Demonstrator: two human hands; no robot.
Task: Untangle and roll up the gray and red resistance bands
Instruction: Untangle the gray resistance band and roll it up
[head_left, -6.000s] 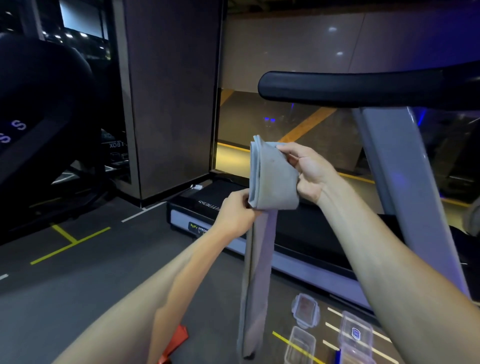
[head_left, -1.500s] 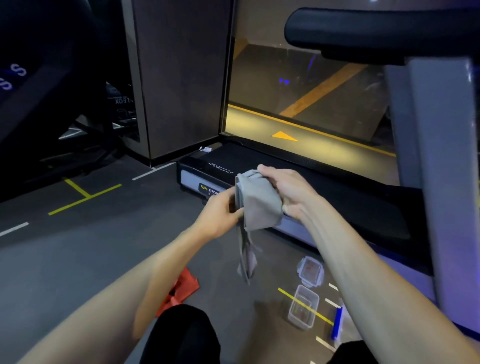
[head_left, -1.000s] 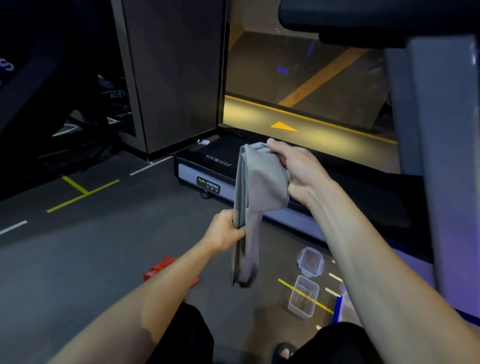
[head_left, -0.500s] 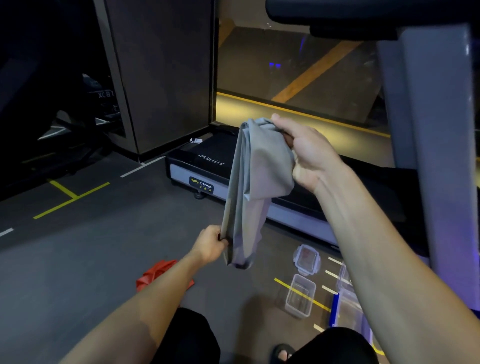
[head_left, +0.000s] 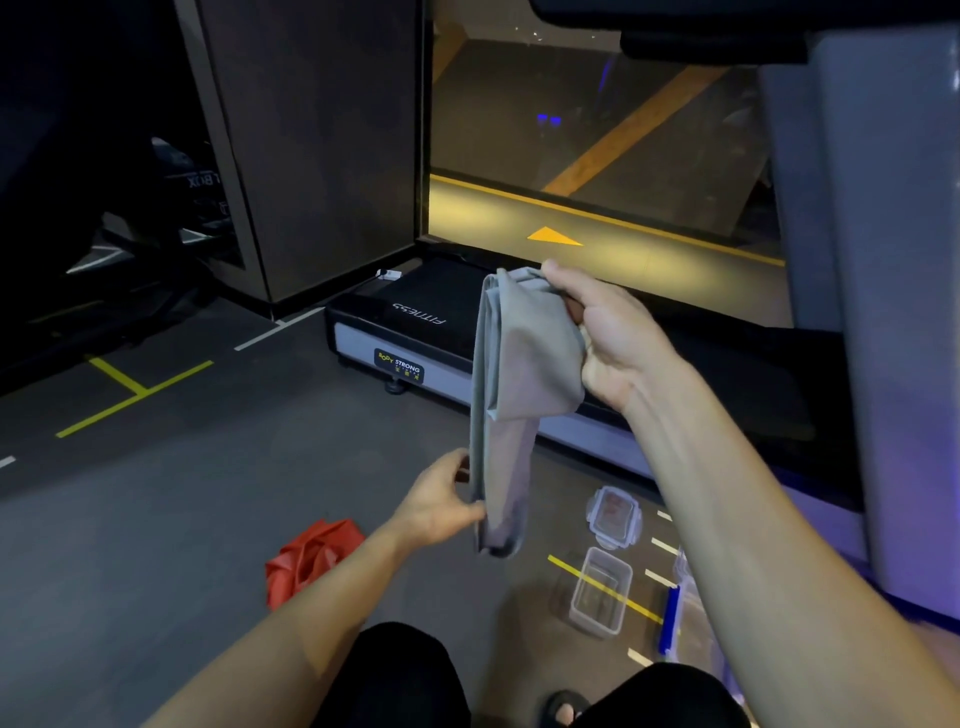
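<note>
The gray resistance band (head_left: 524, 364) hangs in front of me, mostly folded into a flat bundle with a short tail below. My right hand (head_left: 608, 338) grips the top of the bundle, thumb over its upper edge. Lower down, my left hand (head_left: 441, 501) pinches the tail near its bottom end. The red resistance band (head_left: 306, 558) lies crumpled on the dark floor, partly hidden behind my left forearm.
A treadmill base (head_left: 410, 332) stands just beyond the band, its grey upright (head_left: 883, 312) at the right. Clear plastic containers (head_left: 600, 592) and a lid (head_left: 613, 514) lie on the floor at the lower right. My knees show at the bottom edge.
The hanging tail has become much shorter as more of the gray band went into the bundle. In the last second my left hand slid down to the tail's end and my right hand held the bundle higher.
</note>
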